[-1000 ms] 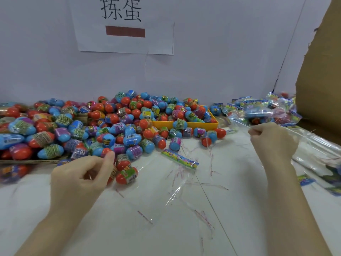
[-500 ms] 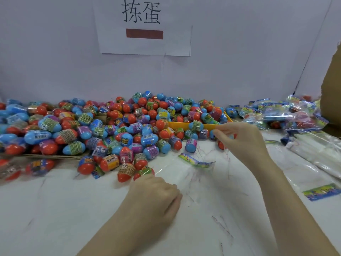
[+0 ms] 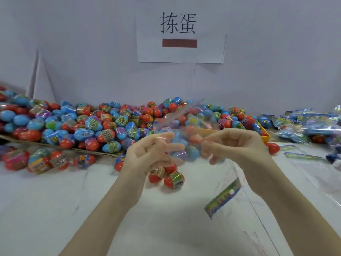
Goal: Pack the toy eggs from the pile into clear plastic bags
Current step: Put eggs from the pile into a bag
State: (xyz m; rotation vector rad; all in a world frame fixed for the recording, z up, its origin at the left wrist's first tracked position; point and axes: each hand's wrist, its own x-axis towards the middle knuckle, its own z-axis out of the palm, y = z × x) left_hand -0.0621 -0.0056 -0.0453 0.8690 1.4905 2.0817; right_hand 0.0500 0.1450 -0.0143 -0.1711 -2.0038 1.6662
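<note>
A thin, clear plastic bag [image 3: 181,124] with a colourful printed strip along one edge is held up between the person's two hands, above the white tabletop [image 3: 55,209]. The left hand [image 3: 147,154] has its first fingers stretched toward the film and the rest curled; the blur hides whether it truly pinches the bag. The right hand [image 3: 234,145] has its fingers curled and pinches the bag's upper edge. No egg shows inside the bag.

Just beyond the hands, and spreading far to the left, lies the big pile of red, blue and purple plastic toy eggs [image 3: 110,124]. Two loose red eggs with banded labels [image 3: 167,175] sit on the table right below the left hand. Well to the right of the right hand lies a heap of filled, sealed bags [image 3: 306,124].

The step in hand looks like opening the bag's mouth. The next move likely calls for parting the two layers, then one hand reaching for the nearest eggs.
</note>
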